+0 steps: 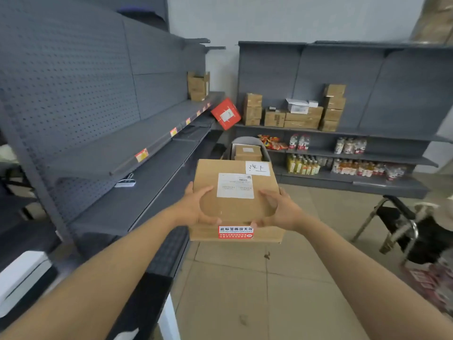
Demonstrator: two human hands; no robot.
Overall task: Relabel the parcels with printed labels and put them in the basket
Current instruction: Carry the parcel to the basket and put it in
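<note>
I hold a brown cardboard parcel (232,209) out in front of me, above the tiled floor. A white printed label (235,185) sits on its top face, a small handwritten white slip is at its far right corner, and a red seal sticker (235,232) wraps its near edge. My left hand (196,209) grips the parcel's left side with the thumb at the near edge. My right hand (282,212) grips the right side the same way. Beyond the parcel stands a grey basket (266,148) with another brown parcel (248,153) inside it.
Grey metal shelving (122,153) runs along the left. More shelving at the back carries stacked cardboard boxes (301,116), a tilted red box (226,114) and bottled drinks. A folding chair (402,224) stands at the right. A white device (22,278) sits at the lower left.
</note>
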